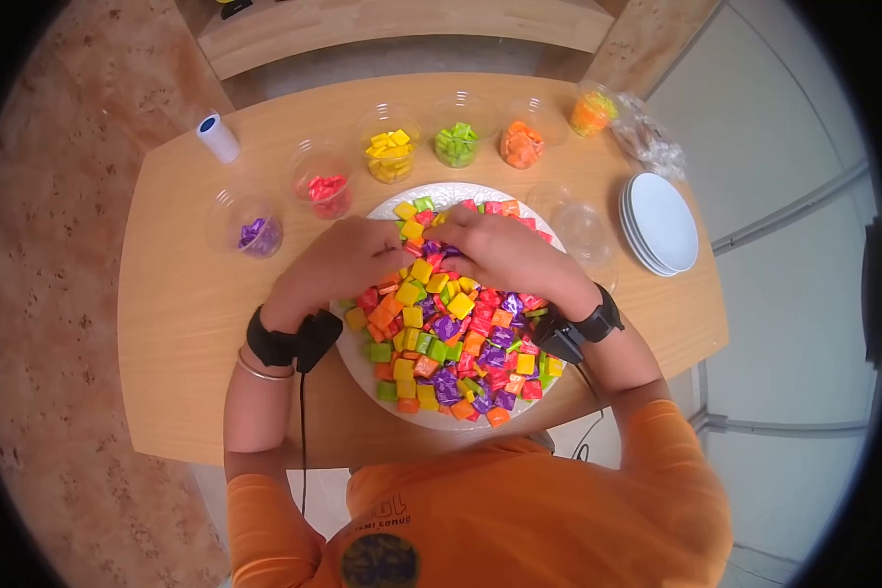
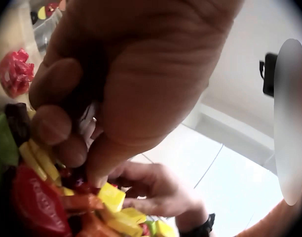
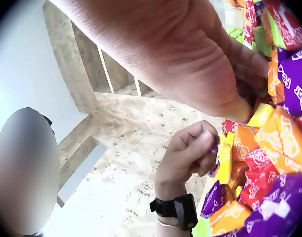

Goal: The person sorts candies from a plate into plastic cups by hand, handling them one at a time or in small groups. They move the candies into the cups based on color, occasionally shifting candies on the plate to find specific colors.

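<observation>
A big white plate (image 1: 431, 420) is heaped with wrapped candies (image 1: 441, 328) in red, orange, yellow, green and purple. Over the far left part of the heap, my left hand (image 1: 358, 255) has its fingers curled. The right wrist view shows a bit of purple candy (image 3: 213, 148) pinched between that hand's thumb and fingers. My right hand (image 1: 500, 250) reaches into the far part of the pile, thumb and fingers spread apart. Its fingertips (image 3: 259, 69) touch down among the candies, close to a yellow candy (image 3: 261, 115), and are partly hidden there.
Clear cups curve around the plate, holding purple (image 1: 260, 237), red (image 1: 328, 194), yellow (image 1: 390, 157), green (image 1: 457, 145) and orange candies (image 1: 522, 145). A mixed cup (image 1: 593, 113), a crumpled plastic bag (image 1: 652, 142), stacked white plates (image 1: 664, 223) and a white cylinder (image 1: 219, 139) stand farther out.
</observation>
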Available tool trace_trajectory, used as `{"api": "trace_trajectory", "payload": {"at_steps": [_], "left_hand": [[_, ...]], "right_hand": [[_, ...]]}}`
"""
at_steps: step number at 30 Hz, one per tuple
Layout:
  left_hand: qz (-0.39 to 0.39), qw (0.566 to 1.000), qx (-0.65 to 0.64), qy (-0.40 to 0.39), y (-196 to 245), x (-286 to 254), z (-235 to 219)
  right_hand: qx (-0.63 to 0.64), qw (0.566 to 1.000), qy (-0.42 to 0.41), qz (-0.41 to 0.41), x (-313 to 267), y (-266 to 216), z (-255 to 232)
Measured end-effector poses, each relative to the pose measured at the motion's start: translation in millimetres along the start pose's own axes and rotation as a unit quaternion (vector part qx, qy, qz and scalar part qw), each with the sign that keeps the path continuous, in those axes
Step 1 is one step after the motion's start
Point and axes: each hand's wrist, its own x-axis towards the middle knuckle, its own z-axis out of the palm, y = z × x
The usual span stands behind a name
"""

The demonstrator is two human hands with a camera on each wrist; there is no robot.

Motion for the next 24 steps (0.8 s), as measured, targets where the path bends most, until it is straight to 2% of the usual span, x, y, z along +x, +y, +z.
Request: {"api": "trace_trajectory", "payload": {"at_steps": [1,2,3,4,6,10,12,13,14,15,16,18,24], "left_hand": [[0.001,1.000,0.001,-0.002,6,1,-4],[-0.063,0.990,-0.126,-0.003,12,2,-9],[-0.125,0.960,-0.250,-0.004,15,4,-11],[-0.125,0.961,-0.248,-0.006,13,6,-11],[-0.102,0.867,-0.487,-0.038,7,9,-11],[-0.119,0.860,-0.496,-0.020,11,13,-6],[-0.110,0.949,-0.295,-0.003,-7,22,11],[-0.111,0.950,-0.294,-0.003,-10,23,16],[-0.048,0.986,-0.157,0.037,-11,20,22],[0.016,0.997,-0.017,0.075,-11,18,27],[0.016,0.997,-0.015,0.073,-5,14,28],[0.019,0.994,0.097,0.041,8,7,25],[0.054,0.983,0.166,0.057,6,4,30]], "right_hand": [[-0.015,0.999,-0.022,0.026,0,-2,-1],[-0.014,0.999,-0.020,0.027,0,-2,-1],[-0.010,1.000,-0.020,0.014,0,0,-2],[-0.005,1.000,-0.020,0.001,0,0,-2],[0.008,1.000,-0.011,-0.007,0,2,-1],[0.000,1.000,-0.005,-0.016,1,0,0],[-0.011,1.000,-0.013,-0.004,2,-2,-1],[-0.021,1.000,-0.019,0.009,3,-3,-2],[-0.020,1.000,-0.017,0.010,3,-1,-1],[-0.034,0.999,-0.022,0.015,3,2,0],[-0.048,0.998,-0.027,0.020,3,5,2],[-0.045,0.999,-0.018,0.018,-2,13,4],[-0.094,0.995,-0.019,0.024,1,4,2]]}}
